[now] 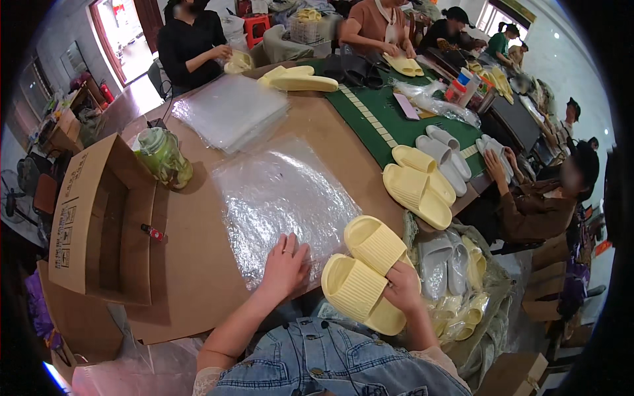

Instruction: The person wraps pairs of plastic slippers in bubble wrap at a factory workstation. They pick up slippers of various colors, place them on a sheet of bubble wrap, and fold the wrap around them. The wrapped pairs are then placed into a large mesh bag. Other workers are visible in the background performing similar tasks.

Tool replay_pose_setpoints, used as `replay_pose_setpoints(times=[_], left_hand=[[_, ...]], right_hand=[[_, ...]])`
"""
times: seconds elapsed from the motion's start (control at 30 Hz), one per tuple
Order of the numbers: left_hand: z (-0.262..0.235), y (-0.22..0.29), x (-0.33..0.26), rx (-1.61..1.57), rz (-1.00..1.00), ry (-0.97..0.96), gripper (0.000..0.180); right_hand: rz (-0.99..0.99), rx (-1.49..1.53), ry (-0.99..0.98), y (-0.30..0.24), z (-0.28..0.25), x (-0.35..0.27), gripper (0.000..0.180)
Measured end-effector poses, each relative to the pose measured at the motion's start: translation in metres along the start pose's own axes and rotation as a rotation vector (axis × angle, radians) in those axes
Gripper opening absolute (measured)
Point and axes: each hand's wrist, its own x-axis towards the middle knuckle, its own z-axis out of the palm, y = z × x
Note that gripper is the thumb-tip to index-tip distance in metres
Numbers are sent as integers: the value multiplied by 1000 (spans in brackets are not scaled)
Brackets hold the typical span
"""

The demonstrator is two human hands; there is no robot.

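My right hand (402,288) grips a pair of pale yellow slippers (356,290) side by side, with fingers at the ribbed straps. The pair is above the table's near edge, tilted. My left hand (285,265) lies on a clear plastic bag (277,198), fingers stretched out over its near part. The bag is spread flat and shiny on the brown tabletop (198,264). Just beyond my right hand, another yellow pair of slippers (417,188) rests at the table's right edge, one partly over the other.
A stack of clear bags (231,109) lies farther back. At left are an open cardboard box (86,218), a jar (162,158) and a small red bottle (152,231). Grey slippers (444,158) sit on a green mat (370,135). A sack of slippers (456,277) stands at my right; several people work around.
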Motion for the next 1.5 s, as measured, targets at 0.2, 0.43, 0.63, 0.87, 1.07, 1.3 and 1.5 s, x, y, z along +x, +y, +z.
replay_pose_setpoints(times=[0.2,0.43,0.63,0.87,1.07,1.3,1.5], left_hand=[[-4,3,9,-151,-50,26,35],[-20,13,11,-142,-4,34,34],[9,-3,7,-127,51,183,20],[-12,-4,16,-249,-23,210,14],[-5,-8,20,-300,-76,291,10],[-37,12,22,-342,-15,404,12],[-33,33,11,-378,145,322,10]], right_hand=[[28,-9,-26,5,0,-1,33],[14,4,12,3,5,1,32],[23,-17,-30,2,7,0,30],[-10,-10,-41,5,0,-5,23],[-42,33,-229,2,2,-5,21],[29,14,-305,-14,6,27,14],[78,-71,-156,-7,44,54,16]])
